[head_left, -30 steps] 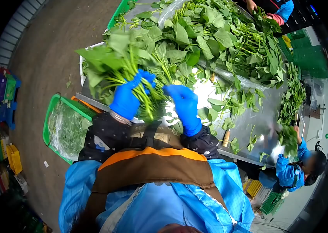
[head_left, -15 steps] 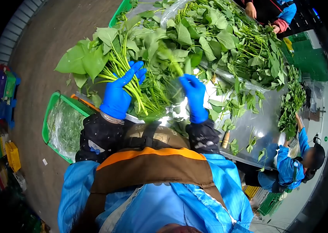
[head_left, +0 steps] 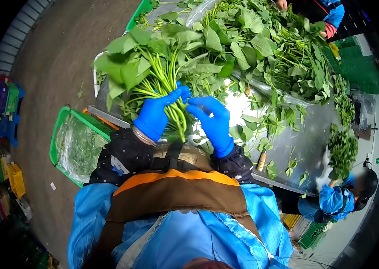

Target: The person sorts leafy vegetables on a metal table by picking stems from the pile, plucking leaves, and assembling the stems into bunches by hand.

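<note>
My left hand [head_left: 154,117], in a blue glove, is wrapped round the stems of a bunch of leafy greens [head_left: 162,76]. The leaves fan out up and to the left, and the cut stem ends hang below the fist. Close beside the stems, my right hand [head_left: 214,123], also blue-gloved, has its fingers bent toward the bunch with gaps between them and nothing visible in them. Whether its fingertips touch the stems, I cannot tell. Under and behind both hands, more loose greens [head_left: 261,45] are heaped on the metal table [head_left: 283,152].
A wooden handle [head_left: 261,161] lies at the table's near edge. On the left stands a green crate [head_left: 54,148] lined with clear plastic. One co-worker [head_left: 333,197] at the right holds greens; another person's sleeve [head_left: 331,29] shows at the top right.
My right hand held a few stems apart from the bunch; now it is beside the bunch without them. My left hand and its bunch moved right. The right-hand co-worker lifted a bunch closer.
</note>
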A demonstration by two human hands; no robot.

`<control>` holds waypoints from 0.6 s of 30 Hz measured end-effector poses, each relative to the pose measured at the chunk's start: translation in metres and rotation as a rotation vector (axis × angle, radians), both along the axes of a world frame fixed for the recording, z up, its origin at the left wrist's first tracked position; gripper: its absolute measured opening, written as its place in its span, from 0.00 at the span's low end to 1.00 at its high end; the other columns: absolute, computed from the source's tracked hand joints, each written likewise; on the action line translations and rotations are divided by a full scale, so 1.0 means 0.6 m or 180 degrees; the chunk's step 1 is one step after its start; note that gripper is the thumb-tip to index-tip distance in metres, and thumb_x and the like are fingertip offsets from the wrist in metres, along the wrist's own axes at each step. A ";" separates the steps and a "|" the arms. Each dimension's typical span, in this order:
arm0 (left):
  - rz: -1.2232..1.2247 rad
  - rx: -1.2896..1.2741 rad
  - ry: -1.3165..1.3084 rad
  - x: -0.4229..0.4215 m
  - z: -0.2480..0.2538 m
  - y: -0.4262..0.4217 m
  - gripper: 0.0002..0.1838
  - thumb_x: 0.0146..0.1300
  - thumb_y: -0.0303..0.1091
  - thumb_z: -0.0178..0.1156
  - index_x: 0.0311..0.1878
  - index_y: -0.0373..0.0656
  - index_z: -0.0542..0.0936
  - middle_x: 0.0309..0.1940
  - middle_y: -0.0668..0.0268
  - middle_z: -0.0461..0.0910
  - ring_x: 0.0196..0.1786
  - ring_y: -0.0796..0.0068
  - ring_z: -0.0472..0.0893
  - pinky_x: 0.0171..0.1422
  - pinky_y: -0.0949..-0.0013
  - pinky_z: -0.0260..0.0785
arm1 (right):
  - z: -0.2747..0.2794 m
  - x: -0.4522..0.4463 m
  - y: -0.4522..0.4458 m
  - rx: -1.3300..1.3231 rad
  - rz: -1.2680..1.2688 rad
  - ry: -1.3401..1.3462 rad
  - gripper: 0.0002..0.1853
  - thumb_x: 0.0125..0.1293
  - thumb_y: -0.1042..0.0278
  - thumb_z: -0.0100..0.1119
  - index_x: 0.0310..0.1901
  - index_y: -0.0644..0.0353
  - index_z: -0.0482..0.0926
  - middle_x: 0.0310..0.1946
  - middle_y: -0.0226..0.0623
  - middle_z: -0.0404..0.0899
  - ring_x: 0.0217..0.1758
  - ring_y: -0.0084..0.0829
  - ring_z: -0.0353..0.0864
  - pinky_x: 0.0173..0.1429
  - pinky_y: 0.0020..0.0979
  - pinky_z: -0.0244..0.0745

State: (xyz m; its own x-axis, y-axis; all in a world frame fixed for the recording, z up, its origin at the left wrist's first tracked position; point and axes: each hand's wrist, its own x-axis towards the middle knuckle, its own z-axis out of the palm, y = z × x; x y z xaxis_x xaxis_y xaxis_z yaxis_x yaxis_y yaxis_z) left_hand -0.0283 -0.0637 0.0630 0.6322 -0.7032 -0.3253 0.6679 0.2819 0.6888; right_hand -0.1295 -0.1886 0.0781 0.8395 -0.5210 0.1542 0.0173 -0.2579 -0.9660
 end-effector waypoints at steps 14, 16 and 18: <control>0.0455 -0.1141 0.1185 0.067 -0.026 0.037 0.13 0.63 0.32 0.49 0.49 0.38 0.71 0.46 0.60 0.74 0.57 0.62 0.70 0.62 0.55 0.61 | 0.016 -0.056 -0.056 0.1828 0.1168 0.1000 0.10 0.57 0.70 0.54 0.36 0.68 0.79 0.26 0.36 0.78 0.32 0.23 0.74 0.35 0.23 0.69; 0.0762 -0.0836 0.1139 0.077 -0.005 0.044 0.14 0.63 0.33 0.50 0.51 0.38 0.70 0.48 0.60 0.73 0.57 0.63 0.70 0.62 0.56 0.61 | -0.028 -0.102 -0.093 0.1994 0.0908 0.0593 0.12 0.59 0.69 0.52 0.41 0.67 0.77 0.29 0.37 0.78 0.32 0.23 0.75 0.35 0.23 0.69; 0.0803 -0.0717 0.1134 0.067 0.000 0.036 0.15 0.64 0.32 0.49 0.52 0.38 0.69 0.50 0.60 0.72 0.57 0.62 0.69 0.62 0.58 0.61 | -0.031 -0.098 -0.097 0.1921 0.0063 0.0420 0.17 0.60 0.67 0.52 0.49 0.66 0.73 0.36 0.39 0.78 0.34 0.24 0.76 0.38 0.24 0.71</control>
